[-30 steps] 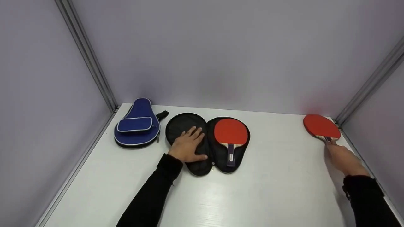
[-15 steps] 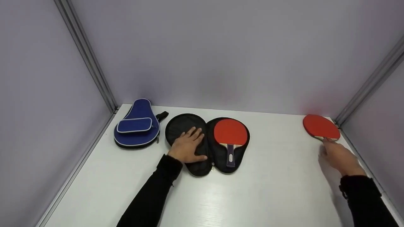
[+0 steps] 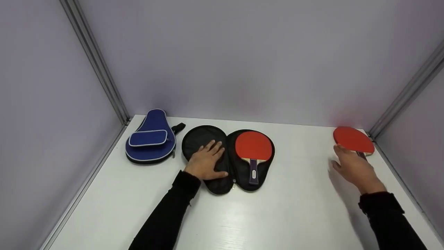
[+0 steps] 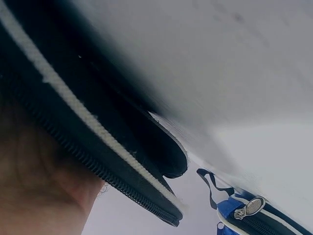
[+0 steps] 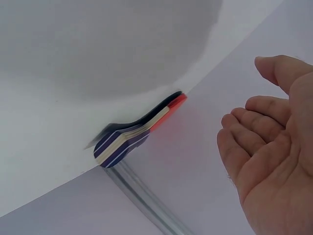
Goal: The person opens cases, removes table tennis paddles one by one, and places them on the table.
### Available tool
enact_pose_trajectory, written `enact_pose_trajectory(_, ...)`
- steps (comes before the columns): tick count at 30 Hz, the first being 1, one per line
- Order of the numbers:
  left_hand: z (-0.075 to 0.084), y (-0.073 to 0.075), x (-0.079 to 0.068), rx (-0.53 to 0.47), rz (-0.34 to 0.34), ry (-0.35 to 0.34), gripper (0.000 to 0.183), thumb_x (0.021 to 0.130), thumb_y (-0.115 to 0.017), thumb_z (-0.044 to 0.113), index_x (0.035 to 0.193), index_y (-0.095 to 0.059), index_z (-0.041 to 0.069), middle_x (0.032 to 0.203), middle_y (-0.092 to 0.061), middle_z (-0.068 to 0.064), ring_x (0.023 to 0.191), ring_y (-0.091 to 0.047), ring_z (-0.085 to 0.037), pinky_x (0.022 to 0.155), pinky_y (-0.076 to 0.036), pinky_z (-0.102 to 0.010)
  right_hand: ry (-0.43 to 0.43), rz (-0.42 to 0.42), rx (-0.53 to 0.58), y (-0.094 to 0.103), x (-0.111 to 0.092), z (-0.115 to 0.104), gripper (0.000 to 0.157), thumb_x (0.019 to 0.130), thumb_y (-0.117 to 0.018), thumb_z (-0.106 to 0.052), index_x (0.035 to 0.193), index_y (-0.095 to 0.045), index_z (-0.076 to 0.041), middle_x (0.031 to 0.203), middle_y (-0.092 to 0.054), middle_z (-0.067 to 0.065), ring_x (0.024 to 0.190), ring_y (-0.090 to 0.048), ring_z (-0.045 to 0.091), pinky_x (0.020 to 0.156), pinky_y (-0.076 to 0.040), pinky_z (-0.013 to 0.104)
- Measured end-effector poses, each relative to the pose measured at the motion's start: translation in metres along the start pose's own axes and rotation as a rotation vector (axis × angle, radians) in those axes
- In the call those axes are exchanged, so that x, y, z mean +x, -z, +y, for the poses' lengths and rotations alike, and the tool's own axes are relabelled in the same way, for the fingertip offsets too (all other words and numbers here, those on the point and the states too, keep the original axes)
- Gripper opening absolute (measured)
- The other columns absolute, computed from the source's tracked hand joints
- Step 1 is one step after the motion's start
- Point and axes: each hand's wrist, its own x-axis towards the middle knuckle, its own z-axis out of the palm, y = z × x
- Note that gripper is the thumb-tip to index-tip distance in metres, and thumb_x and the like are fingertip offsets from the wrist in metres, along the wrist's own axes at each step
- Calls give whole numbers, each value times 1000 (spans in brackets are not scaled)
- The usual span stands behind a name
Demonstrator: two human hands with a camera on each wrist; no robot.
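Left hand [image 3: 205, 162] flat on the empty left half of the open black case [image 3: 201, 137], fingers straight and spread, pressing the lining; sleeve [image 3: 166, 215] running back toward the table's near edge. In the left wrist view, only the case's zipped edge [image 4: 98, 161] and a bit of skin visible, with the blue case's zip pull [image 4: 249, 207] beyond.

In the black case's right half, a red paddle [image 3: 253, 145], handle pointing to the near edge. Just left of the black case, a closed blue case [image 3: 151, 139], strap end almost touching the black case's rim.

Well right of the black case, near the far right corner of the white table [image 3: 295, 208], a second red paddle [image 3: 352, 139], lying flat. Right hand [image 3: 353, 168] just short of it, open, fingers relaxed and slightly bent, gripping nothing; fingertips close to the blade's near edge, contact impossible to tell from the head view. In the right wrist view, palm [image 5: 274, 161] clear of the paddle's striped handle [image 5: 120, 144], a gap between them.
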Motion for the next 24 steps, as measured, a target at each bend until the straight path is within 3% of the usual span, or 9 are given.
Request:
enact_pose_trajectory(1,3,6,-3,-3,-11,1,101,105,-77,69,181,-46,9,194,-35,-13,184,-27,-39,147,-36,-64,13,18,-4,0,1,-5,66,110,-78,-12,159,-52,24,163,-55,50,112,-82,57,80,-73,58)
enact_pose_trajectory(3,0,0,-2,6,9,-4,101,107,-73,72,181,-46,10,195,-35,-12,185,-27,-37,147,-36,-62,38,53,-6,-1,3,-16,65,109,-79,-11,159,-54,23,162,-58,48,114,-82,56,84,-73,58)
enact_pose_trajectory(5,-1,-2,-1,1,16,-6,101,106,-73,74,181,-47,11,194,-36,-11,184,-28,-36,146,-37,-63,54,77,-3,-2,5,-27,64,108,-81,-10,158,-56,22,162,-60,47,136,-74,61,100,-70,64)
enact_pose_trajectory(7,-1,-2,-1,-4,13,-6,101,105,-73,73,181,-47,11,194,-36,-11,185,-27,-37,147,-36,-63,63,88,4,-2,6,-37,65,108,-81,-10,160,-56,20,164,-60,45,145,-69,61,107,-67,67)
enact_pose_trajectory(9,1,2,-2,-13,-8,-1,102,104,-78,69,181,-47,10,194,-35,-12,184,-27,-39,147,-35,-65,67,90,9,-3,8,-47,66,108,-82,-11,162,-56,17,166,-60,43,145,-69,61,105,-68,67)
enact_pose_trajectory(13,-7,-9,4,-32,0,-3,105,102,-78,72,181,-46,10,195,-34,-12,185,-26,-40,147,-34,-66,95,111,7,-5,10,-66,67,107,-84,-12,163,-58,13,166,-62,39,142,-73,59,97,-71,64)
enact_pose_trajectory(18,-15,-23,8,-24,40,-18,109,102,-71,82,182,-45,12,195,-34,-10,185,-25,-37,147,-35,-66,145,137,1,-9,11,-85,67,105,-87,-13,163,-61,9,163,-68,35,138,-76,55,97,-72,63)
enact_pose_trajectory(24,2,-2,-1,81,23,10,100,106,-72,75,181,-48,13,193,-39,-10,183,-31,-36,147,-38,-59,195,166,-18,-14,12,-106,65,105,-88,-13,162,-64,6,161,-71,30,135,-79,49,92,-74,59)
